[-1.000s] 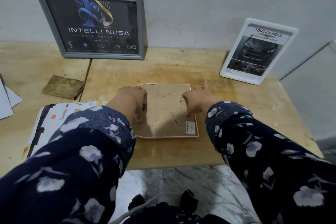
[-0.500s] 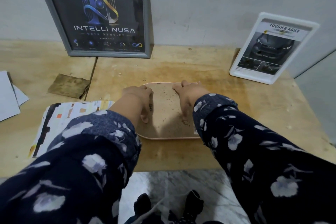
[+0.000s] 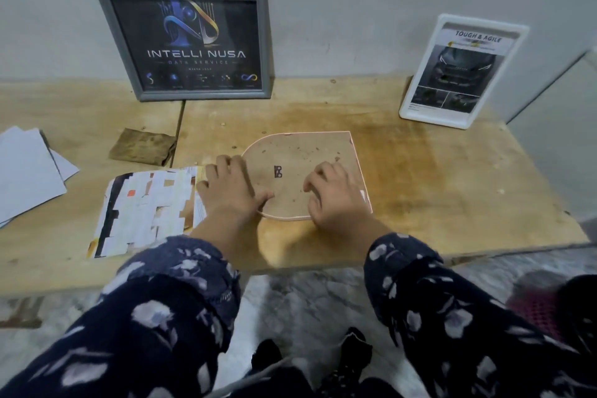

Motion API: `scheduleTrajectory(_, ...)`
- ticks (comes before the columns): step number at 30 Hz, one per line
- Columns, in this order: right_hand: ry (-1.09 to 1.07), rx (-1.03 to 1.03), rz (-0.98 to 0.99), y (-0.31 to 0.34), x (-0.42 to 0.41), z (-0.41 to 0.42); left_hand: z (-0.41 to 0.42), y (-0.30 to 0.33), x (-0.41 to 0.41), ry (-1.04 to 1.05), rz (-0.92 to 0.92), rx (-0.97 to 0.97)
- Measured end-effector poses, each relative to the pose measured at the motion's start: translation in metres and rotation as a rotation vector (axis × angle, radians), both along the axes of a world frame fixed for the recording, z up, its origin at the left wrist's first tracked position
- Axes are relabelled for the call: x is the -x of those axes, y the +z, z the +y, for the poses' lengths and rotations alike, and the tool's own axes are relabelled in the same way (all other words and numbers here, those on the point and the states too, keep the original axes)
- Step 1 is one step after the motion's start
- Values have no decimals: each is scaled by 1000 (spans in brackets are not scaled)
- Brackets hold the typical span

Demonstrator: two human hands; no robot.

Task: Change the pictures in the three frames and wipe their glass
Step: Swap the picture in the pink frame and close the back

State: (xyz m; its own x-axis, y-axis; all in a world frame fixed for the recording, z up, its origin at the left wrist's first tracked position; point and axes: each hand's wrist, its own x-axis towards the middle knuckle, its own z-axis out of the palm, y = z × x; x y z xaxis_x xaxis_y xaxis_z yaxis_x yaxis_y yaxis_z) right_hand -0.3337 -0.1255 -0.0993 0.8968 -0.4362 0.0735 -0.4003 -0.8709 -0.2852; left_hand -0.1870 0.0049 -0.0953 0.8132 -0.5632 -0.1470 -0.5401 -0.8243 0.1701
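Observation:
A pink-rimmed frame (image 3: pixel 310 152) lies face down in the middle of the wooden table, its brown backing board up and a small metal hanger (image 3: pixel 278 171) showing. My left hand (image 3: pixel 231 192) rests flat over its left edge, thumb on the backing. My right hand (image 3: pixel 332 195) sits on the lower right of the backing with fingers curled, tips against the board; what they hold is hidden. A grey frame (image 3: pixel 187 42) with a dark poster leans on the wall at the back left. A white frame (image 3: pixel 462 71) with a car picture leans at the back right.
A printed picture (image 3: pixel 145 207) lies flat just left of my left hand. A brown cloth (image 3: pixel 142 147) sits behind it. White sheets (image 3: pixel 27 171) lie at the far left edge. The table's front edge (image 3: pixel 290 265) runs under my forearms, marble floor below.
Both hands have slid from the upper part of the backing to its near part. The metal hanger, covered by my left hand before, now shows between them.

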Motion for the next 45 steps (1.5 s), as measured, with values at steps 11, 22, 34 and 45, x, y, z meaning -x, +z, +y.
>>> scheduleTrajectory(11,189,269,0,-14,7,27,16,-14,18,218,52,248)
scheduleTrajectory(22,-107,46,-200,113,-49,9,-1,22,-10,307,344,666)
scheduleTrajectory(34,-730,-668,-583,114,-62,-47,-35,39,-17,370,621,903)
scheduleTrajectory(45,-869,-911,-340,20,-46,-64,-42,-5,-33,347,462,525)
